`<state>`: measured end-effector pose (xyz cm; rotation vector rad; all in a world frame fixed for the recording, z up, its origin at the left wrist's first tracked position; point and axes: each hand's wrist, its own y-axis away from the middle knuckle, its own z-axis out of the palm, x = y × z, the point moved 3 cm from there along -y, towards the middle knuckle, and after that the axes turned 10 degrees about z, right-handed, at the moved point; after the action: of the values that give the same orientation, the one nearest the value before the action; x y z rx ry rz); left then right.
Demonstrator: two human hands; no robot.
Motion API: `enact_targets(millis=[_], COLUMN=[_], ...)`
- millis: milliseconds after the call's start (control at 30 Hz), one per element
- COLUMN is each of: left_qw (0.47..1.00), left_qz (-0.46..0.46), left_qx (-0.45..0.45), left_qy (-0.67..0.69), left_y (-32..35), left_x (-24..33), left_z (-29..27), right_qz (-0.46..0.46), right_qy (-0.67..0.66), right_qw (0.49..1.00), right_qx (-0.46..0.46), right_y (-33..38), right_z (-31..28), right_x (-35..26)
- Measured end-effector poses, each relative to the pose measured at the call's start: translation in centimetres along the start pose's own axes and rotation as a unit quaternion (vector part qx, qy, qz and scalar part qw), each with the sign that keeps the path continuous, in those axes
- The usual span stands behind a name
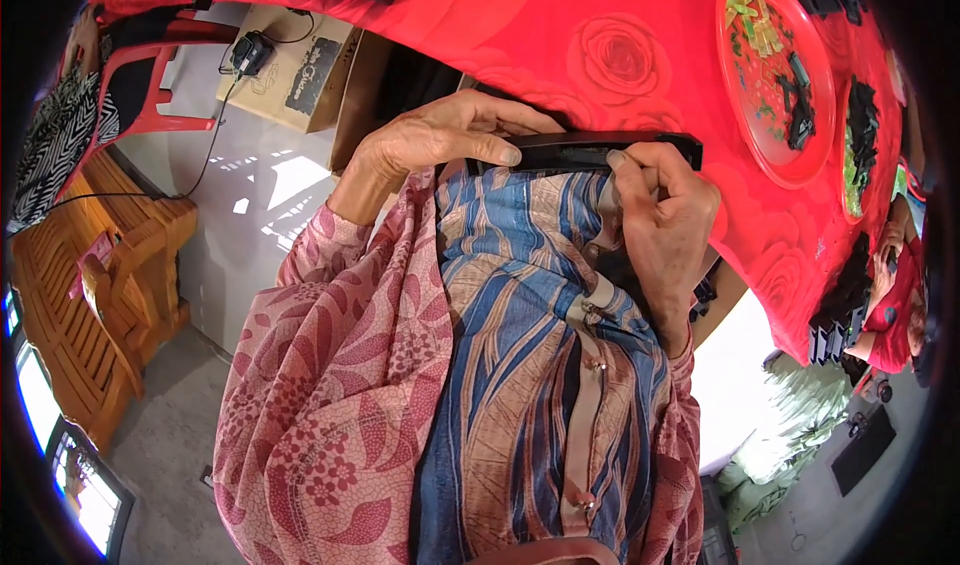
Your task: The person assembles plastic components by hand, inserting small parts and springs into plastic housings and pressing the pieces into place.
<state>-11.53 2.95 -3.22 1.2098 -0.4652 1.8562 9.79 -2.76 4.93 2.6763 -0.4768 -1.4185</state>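
A long, narrow black piece (565,155), hollow like a shallow channel or case, lies crosswise in front of my chest at the table's near edge. My left hand (425,137) is closed on its left end, with the thumb along the near side and the fingers behind it. Toward the other end, my right hand (668,210) grips the piece, its thumb tip pressed at the near rim and the fingers curled. Whether a small part sits under that thumb cannot be made out.
A red rose-patterned cloth (620,60) covers the table. To the right, a red oval tray (738,100) holds yellow-green strips and black parts. More black pieces (858,145) lie beyond it. A cardboard box (330,75) stands left of the table. One person in red (900,310) sits at right.
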Motion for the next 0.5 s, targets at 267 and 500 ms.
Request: enact_targets(millis=[267,500], left_qw=[1.0,1.0], left_qz=[-0.013,-0.017], left_qx=[0.006,0.007], left_qy=[-0.014,-0.015], left_y=[0.0,-0.04], left_x=[-0.05,-0.07], left_z=[-0.14,0.04], right_qz=[0.005,-0.003], right_qy=[0.008,-0.001], right_qw=[1.0,1.0], right_qx=[-0.013,-0.013], right_y=[-0.06,-0.01], right_z=[0.24,0.32], right_x=[0.16,0.19])
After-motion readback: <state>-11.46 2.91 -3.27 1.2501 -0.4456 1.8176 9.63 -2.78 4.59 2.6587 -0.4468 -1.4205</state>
